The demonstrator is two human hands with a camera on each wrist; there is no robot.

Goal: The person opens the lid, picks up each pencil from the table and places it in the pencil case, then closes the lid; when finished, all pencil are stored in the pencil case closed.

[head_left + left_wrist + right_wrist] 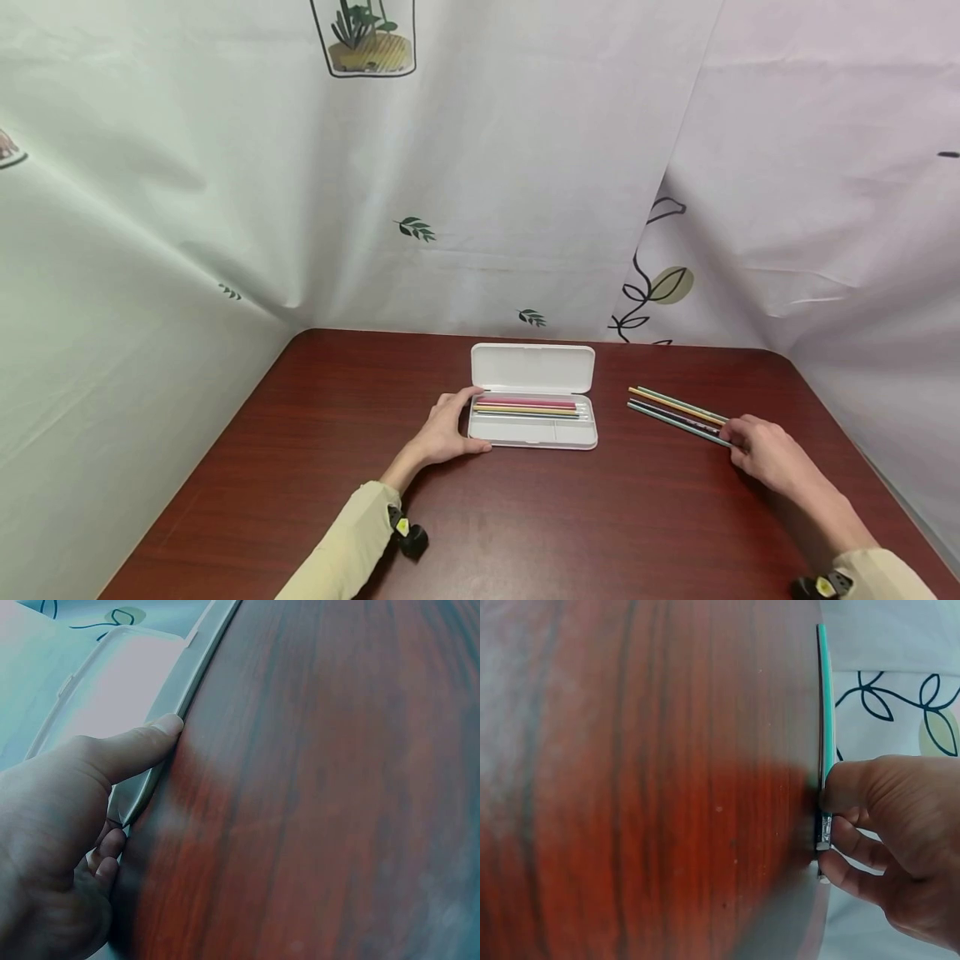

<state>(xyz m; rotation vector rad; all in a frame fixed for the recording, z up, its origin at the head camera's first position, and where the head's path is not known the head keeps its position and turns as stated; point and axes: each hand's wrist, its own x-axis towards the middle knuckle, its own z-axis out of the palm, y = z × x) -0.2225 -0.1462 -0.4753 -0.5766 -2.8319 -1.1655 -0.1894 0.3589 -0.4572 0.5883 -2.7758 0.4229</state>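
A white pencil case (517,442) lies with its lid (532,367) raised at the back. Several pencils (525,406), among them pink, yellow and dark ones, lie lengthwise in its rear part. My left hand (442,429) grips the case's left end, thumb on the near edge and fingers at the far side. Over to the right, more pencils lie slantwise on the table: a yellow pencil (667,399), a black one and two green ones. My right hand (768,454) pinches the right ends of the nearer pencils; in the right wrist view its thumb covers part of a green pencil (826,697).
The reddish-brown wooden table (570,525) runs back to a pale curtain (510,167) printed with leaves. That curtain also rises along the left and right sides. A small divided section (573,431) sits at the front right inside the case.
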